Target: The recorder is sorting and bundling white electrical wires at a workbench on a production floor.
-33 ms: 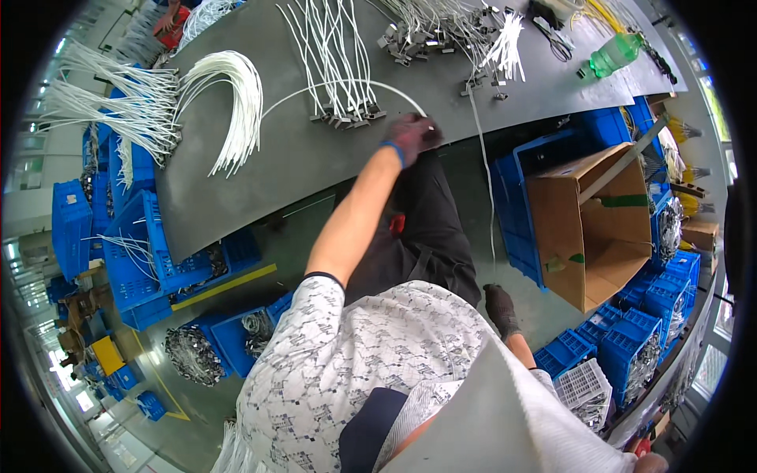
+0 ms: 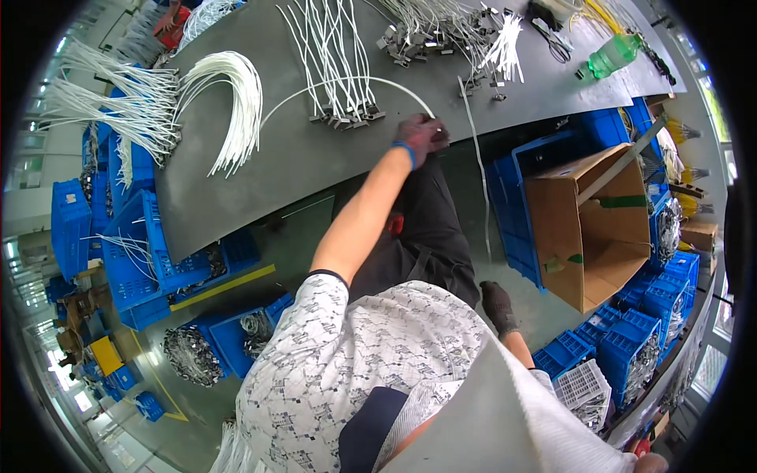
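My left hand (image 2: 420, 138), in a dark reddish glove, is closed at the table's near edge on one end of a white cable (image 2: 347, 78). That cable arcs left over the table to a bent bundle of white cables (image 2: 240, 98). Beneath the arc lie white cables with small grey metal ends (image 2: 347, 118). My right hand (image 2: 501, 307), in a dark glove, is low on my right side, fingers curled. A second white cable (image 2: 479, 158) runs from the table over its edge down toward those fingers; its lower end blurs just above them.
The dark grey table (image 2: 213, 197) holds a heap of metal-ended cables (image 2: 426, 35), short white strips (image 2: 506, 47) and a green bottle (image 2: 615, 55). An open cardboard box (image 2: 552, 236) stands to my right. Blue crates (image 2: 134, 260) stand left; another person's hand (image 2: 168, 16) shows far left.
My left hand has moved slightly right and down with the cable. The right-hand cable's upper end has shifted up and left, and my right hand has moved slightly left.
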### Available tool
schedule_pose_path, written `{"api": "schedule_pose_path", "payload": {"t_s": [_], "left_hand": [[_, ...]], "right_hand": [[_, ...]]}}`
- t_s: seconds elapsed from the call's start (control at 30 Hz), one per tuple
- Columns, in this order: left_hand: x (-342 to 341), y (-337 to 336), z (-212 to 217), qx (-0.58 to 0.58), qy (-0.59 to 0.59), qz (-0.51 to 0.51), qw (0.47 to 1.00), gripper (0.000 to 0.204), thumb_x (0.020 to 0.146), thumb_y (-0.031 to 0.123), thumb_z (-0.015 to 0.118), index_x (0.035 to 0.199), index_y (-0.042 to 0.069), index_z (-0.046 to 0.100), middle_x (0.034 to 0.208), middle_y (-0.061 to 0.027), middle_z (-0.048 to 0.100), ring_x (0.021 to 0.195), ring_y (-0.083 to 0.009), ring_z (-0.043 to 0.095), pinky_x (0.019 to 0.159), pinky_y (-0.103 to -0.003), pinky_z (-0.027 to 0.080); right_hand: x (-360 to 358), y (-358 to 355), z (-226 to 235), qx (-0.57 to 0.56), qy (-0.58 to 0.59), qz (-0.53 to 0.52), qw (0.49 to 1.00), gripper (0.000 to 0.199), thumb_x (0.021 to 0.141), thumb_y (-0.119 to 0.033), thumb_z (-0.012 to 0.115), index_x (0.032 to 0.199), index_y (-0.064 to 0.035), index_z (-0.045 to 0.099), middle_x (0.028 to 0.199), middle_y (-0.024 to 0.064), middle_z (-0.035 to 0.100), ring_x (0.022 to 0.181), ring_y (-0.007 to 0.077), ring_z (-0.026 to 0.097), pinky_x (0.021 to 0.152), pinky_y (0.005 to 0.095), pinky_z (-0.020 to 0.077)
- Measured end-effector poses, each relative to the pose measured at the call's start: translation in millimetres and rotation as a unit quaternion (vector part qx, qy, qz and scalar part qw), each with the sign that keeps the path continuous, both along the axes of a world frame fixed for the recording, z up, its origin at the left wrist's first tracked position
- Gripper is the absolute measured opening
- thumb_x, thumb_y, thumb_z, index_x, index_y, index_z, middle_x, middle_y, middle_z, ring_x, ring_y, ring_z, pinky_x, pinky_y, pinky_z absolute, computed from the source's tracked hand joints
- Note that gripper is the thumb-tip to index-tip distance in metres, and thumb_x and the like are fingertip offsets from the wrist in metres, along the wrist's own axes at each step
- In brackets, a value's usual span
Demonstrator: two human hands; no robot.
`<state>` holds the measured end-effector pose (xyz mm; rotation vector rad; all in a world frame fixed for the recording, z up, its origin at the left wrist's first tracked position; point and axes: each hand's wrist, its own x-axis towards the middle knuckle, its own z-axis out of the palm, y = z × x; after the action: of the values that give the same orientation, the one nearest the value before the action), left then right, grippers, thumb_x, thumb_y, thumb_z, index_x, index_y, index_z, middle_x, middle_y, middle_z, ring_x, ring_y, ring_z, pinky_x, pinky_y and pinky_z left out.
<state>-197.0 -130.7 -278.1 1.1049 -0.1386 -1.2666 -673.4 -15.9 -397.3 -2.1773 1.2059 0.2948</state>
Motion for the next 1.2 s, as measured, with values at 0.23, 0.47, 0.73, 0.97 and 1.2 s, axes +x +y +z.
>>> {"api": "schedule_pose_path", "payload": {"t_s": [0.23, 0.47, 0.73, 0.97, 1.2], "left_hand": [[5.8, -39.0, 57.8, -0.106, -0.099, 0.262, 0.954, 0.01, 0.092, 0.01, 0.061, 0.093, 0.0, 0.06, 0.079, -0.011, 0.067, 0.065, -0.0219, 0.068, 0.061, -0.036, 0.06], [42.7, 3.6, 94.4, -0.076, -0.388, 0.331, 0.857, 0.016, 0.093, 0.014, 0.061, 0.084, 0.002, 0.062, 0.071, -0.009, 0.067, 0.06, -0.0157, 0.065, 0.056, -0.029, 0.054], [-12.5, 52.7, 38.3, 0.031, -0.311, -0.112, 0.943, 0.028, 0.085, 0.025, 0.069, 0.097, 0.0, 0.072, 0.077, -0.0079, 0.07, 0.071, -0.0152, 0.065, 0.072, -0.032, 0.052], [-25.2, 66.4, 39.8, 0.031, -0.412, -0.034, 0.91, 0.026, 0.09, 0.027, 0.066, 0.085, 0.003, 0.074, 0.076, -0.0028, 0.069, 0.069, -0.0102, 0.057, 0.069, -0.03, 0.047], [-32.4, 99.8, 45.9, -0.043, -0.269, -0.085, 0.958, 0.02, 0.092, 0.017, 0.069, 0.095, -0.002, 0.072, 0.09, -0.0071, 0.072, 0.084, -0.0094, 0.062, 0.079, -0.027, 0.05]], "right_hand": [[69.4, -52.1, 34.0, -0.062, 0.05, 0.115, 0.99, 0.021, 0.088, -0.016, 0.055, 0.101, -0.013, 0.071, 0.093, 0.016, 0.07, 0.09, 0.0375, 0.067, 0.076, 0.0472, 0.0529], [43.4, -66.9, 29.3, -0.033, 0.116, 0.142, 0.983, 0.025, 0.089, -0.017, 0.055, 0.106, -0.0138, 0.072, 0.102, 0.0158, 0.071, 0.099, 0.0355, 0.067, 0.082, 0.0441, 0.0537], [29.6, -73.3, -3.8, 0.001, 0.145, 0.242, 0.959, 0.023, 0.086, -0.014, 0.058, 0.102, -0.0125, 0.073, 0.102, 0.0152, 0.071, 0.096, 0.0337, 0.069, 0.081, 0.0431, 0.0541], [207.0, -109.6, 90.7, 0.03, -0.331, -0.001, 0.943, 0.023, 0.091, -0.023, 0.066, 0.102, -0.0033, 0.069, 0.084, 0.0109, 0.068, 0.073, 0.0178, 0.063, 0.066, 0.0345, 0.0505], [288.1, -88.9, 132.3, 0.204, -0.508, -0.273, 0.791, 0.03, 0.091, -0.025, 0.069, 0.102, 0.0035, 0.066, 0.095, 0.0138, 0.07, 0.081, 0.0191, 0.064, 0.072, 0.0359, 0.0517]]}}
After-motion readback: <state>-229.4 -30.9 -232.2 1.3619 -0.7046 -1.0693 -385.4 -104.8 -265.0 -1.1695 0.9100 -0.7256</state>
